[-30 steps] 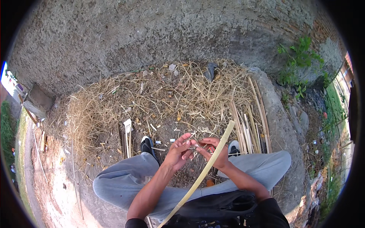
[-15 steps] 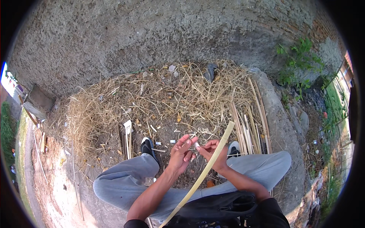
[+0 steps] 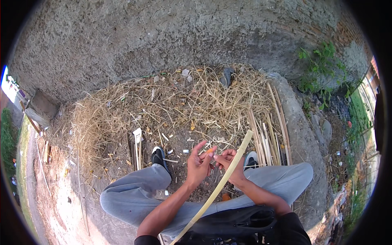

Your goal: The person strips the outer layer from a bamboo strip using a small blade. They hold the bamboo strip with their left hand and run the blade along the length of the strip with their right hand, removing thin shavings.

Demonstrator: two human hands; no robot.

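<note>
While the left hand (image 3: 200,165) pinches a small orange piece (image 3: 210,150) and the right hand (image 3: 228,161) curls shut beside it, the long pale cane strip (image 3: 222,181) rests loosely across the lap and may slide off.

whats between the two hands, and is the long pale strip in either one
In the head view, a small orange object sits between the left hand and right hand. The long pale bamboo strip crosses over the right hand; whether it is gripped is unclear.
</note>
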